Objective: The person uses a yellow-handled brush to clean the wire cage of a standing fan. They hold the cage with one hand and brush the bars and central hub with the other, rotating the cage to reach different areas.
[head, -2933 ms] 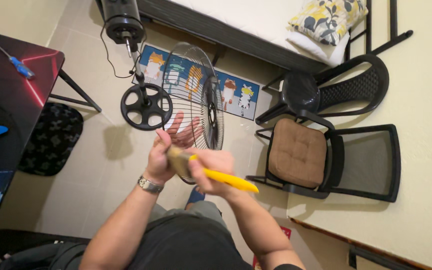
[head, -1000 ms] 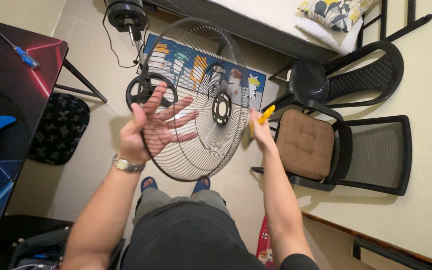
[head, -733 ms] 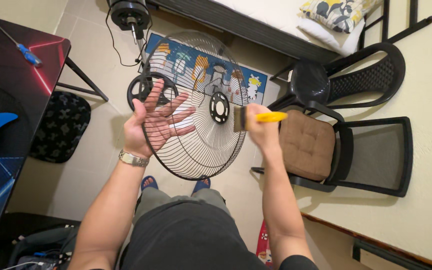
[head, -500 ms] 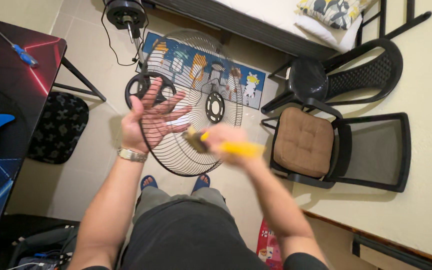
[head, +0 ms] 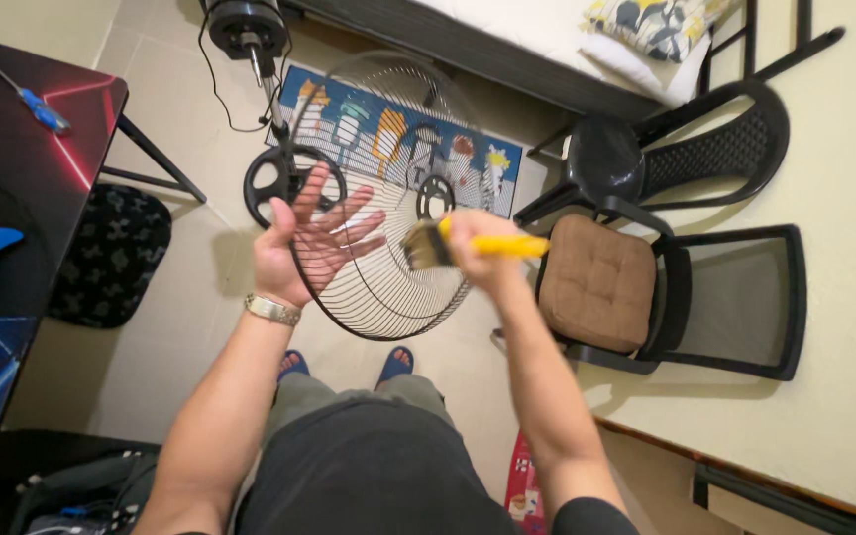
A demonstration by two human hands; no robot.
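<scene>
— Brushing is done with the grille [head: 388, 198] held up over the floor, in front of the chest. How is it steadied?

— It is backed by the left hand [head: 307, 248], fingers spread flat behind the wires, palm at the rim. The brush [head: 468, 243] is gripped by the right hand [head: 476, 250], fingers closed round its yellow handle, bristles at the wires near the hub.

— What is judged to help?

— Strokes are best run along the wires, hub to rim, with the grille kept firmly backed.

Even, bright indoor light; soft shadows beside the chairs [head: 666, 287]; right hand [head: 478, 248] and brush [head: 448, 243] slightly motion-blurred.
</scene>
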